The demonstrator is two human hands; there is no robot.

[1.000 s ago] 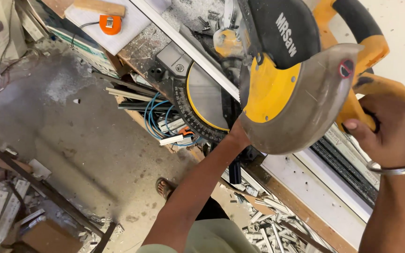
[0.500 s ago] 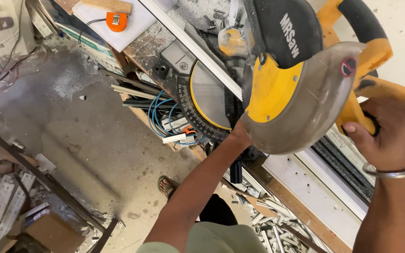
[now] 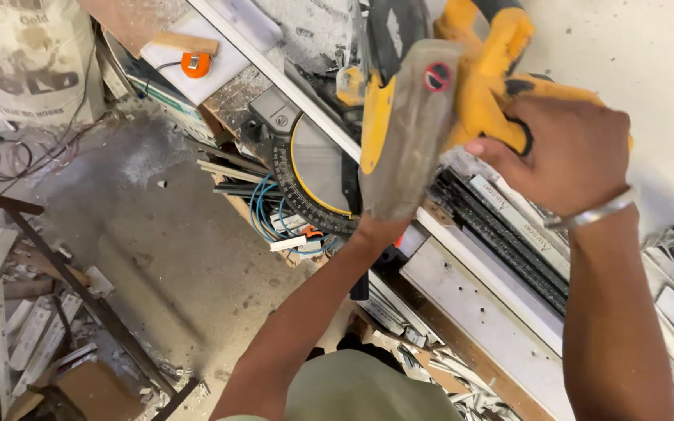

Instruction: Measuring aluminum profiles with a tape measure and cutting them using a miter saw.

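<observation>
Cutting step in hand: right hand (image 3: 567,160) clenched on the yellow miter saw (image 3: 423,101) handle, head lowered. Left hand (image 3: 376,230) reaches under the guard — grip cannot be told — toward the white strip (image 3: 274,78) across the saw's base. Next move calls for steady downward pressure.

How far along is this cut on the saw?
Done: a long white strip lies across the saw table. In hand: the right hand grips the yellow saw handle; the left hand is mostly hidden under the blade guard. Whether the cut has been made cannot be told.
</observation>
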